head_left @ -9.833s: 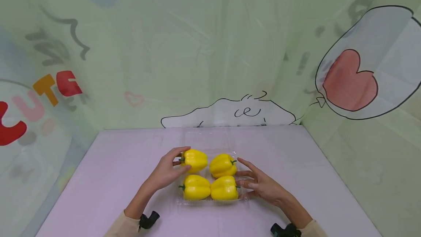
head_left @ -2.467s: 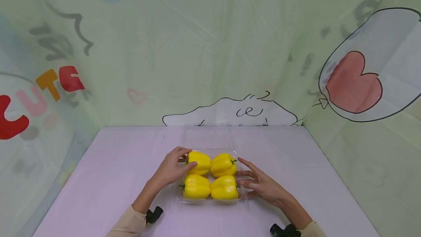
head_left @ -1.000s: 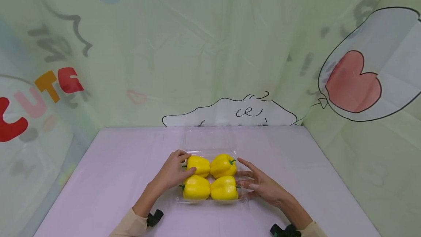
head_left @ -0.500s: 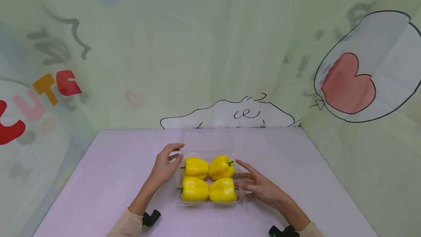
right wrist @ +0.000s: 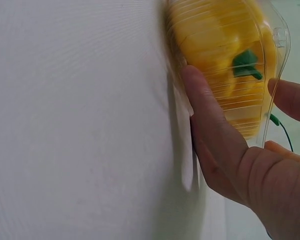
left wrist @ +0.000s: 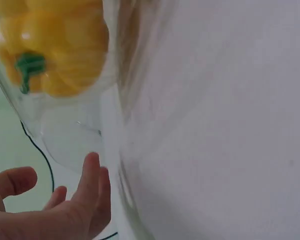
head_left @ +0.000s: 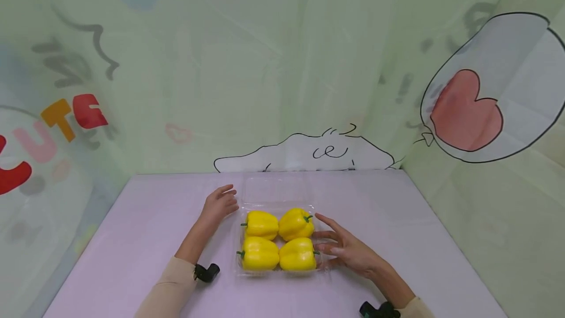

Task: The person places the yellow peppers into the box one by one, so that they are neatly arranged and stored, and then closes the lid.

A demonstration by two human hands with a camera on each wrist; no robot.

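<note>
Several yellow bell peppers lie in two rows in a clear plastic clamshell box (head_left: 282, 271), including the far-left pepper (head_left: 262, 225), far-right pepper (head_left: 296, 223), near-left pepper (head_left: 260, 254) and near-right pepper (head_left: 297, 254). My left hand (head_left: 219, 203) hovers beyond the box's left side, holding nothing; its relaxed fingers (left wrist: 87, 187) show in the left wrist view. On the right side my right hand (head_left: 348, 249) rests spread fingers against the box wall. The right wrist view shows one finger (right wrist: 207, 100) along the ribbed wall, low by the table.
The box's clear lid (head_left: 277, 189) is folded back flat towards the far table edge. A pale cloth covers the table (head_left: 375, 200). Printed curtains (head_left: 282, 72) stand behind and at both sides. Black wrist cameras (head_left: 206, 273) sit at the sleeves.
The far-left pepper, earlier held higher by my left hand, has come down into the box. My left hand has let go and drawn back to the left and away. My right hand stays put.
</note>
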